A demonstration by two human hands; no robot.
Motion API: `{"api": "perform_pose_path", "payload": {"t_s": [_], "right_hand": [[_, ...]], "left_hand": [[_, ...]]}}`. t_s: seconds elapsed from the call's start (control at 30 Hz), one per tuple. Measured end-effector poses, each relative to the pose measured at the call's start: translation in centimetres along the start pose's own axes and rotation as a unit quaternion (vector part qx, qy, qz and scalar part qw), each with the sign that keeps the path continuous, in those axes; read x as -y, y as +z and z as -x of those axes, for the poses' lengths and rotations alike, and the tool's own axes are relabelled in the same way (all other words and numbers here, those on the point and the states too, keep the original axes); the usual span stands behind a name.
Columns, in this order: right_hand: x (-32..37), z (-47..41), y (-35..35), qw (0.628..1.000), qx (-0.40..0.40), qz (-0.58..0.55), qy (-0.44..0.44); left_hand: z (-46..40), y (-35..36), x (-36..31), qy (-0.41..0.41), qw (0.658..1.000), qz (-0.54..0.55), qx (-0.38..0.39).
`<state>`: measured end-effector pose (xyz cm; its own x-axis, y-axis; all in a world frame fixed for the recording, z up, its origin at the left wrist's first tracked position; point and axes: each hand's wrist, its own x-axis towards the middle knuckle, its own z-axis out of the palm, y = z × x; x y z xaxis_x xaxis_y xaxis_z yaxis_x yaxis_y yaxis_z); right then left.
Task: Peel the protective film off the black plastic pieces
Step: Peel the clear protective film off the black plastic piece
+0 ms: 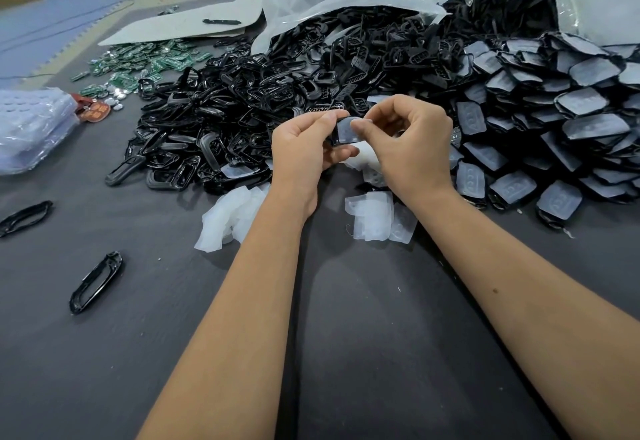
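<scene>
1. Head view, handling: film (346,131) on the held black plastic piece (337,138) looks to us thin, limp and nearly weightless, while the piece under it seems a stiff, light, glossy shell that could slip. We judge that the film is best taken at a lifted edge or corner, with the shell gripped by its rims.

2. Head view, hands: we see the left hand (304,148) with its fingers curled round the piece, thumb on top and fingers beneath. The right hand (408,143) pinches at the film's upper right edge with thumb and forefinger; whether the film has started to lift we cannot tell.

3. Head view, position: the piece sits between the two hands, touching both, held above the grey table (346,335) just in front of the heap of black frames (214,120).

4. Head view, surroundings: film-covered pieces (554,134) lie stacked to the right, near the right hand. Peeled films (375,219) lie on the table below the hands, with a second clump (228,217) by the left wrist. Green circuit boards (149,58) lie well apart at far left.
</scene>
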<state>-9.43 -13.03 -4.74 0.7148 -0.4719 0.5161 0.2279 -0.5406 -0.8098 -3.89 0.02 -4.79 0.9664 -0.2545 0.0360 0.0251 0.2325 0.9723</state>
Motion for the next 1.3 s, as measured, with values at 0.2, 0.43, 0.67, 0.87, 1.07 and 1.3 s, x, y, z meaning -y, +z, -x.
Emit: {"api": "perform_pose_path", "payload": {"t_s": [0.2, 0.43, 0.67, 0.87, 1.07, 1.3], "right_hand": [[-0.03, -0.03, -0.19, 0.995, 0.014, -0.098, 0.001], [-0.33, -0.2, 0.04, 0.999, 0.023, -0.043, 0.007], [-0.17, -0.17, 0.11, 1.0, 0.012, 0.001, -0.01], [-0.2, -0.09, 0.2, 1.0, -0.003, 0.011, -0.014], [-0.16, -0.13, 0.16, 1.0, -0.021, 0.015, -0.007], [0.11, -0.02, 0.08, 1.0, -0.019, 0.017, -0.003]], "left_hand": [[-0.08, 0.01, -0.2, -0.02, 0.999, 0.035, -0.021], [-0.1, -0.15, -0.19, -0.023, 0.999, 0.028, -0.005], [-0.05, -0.18, -0.09, -0.008, 1.0, -0.011, 0.012], [0.11, -0.08, 0.01, 0.006, 0.999, -0.027, 0.016], [0.07, -0.08, -0.04, 0.008, 0.999, -0.03, 0.023], [0.04, -0.09, 0.01, 0.008, 0.999, -0.023, 0.022]]}}
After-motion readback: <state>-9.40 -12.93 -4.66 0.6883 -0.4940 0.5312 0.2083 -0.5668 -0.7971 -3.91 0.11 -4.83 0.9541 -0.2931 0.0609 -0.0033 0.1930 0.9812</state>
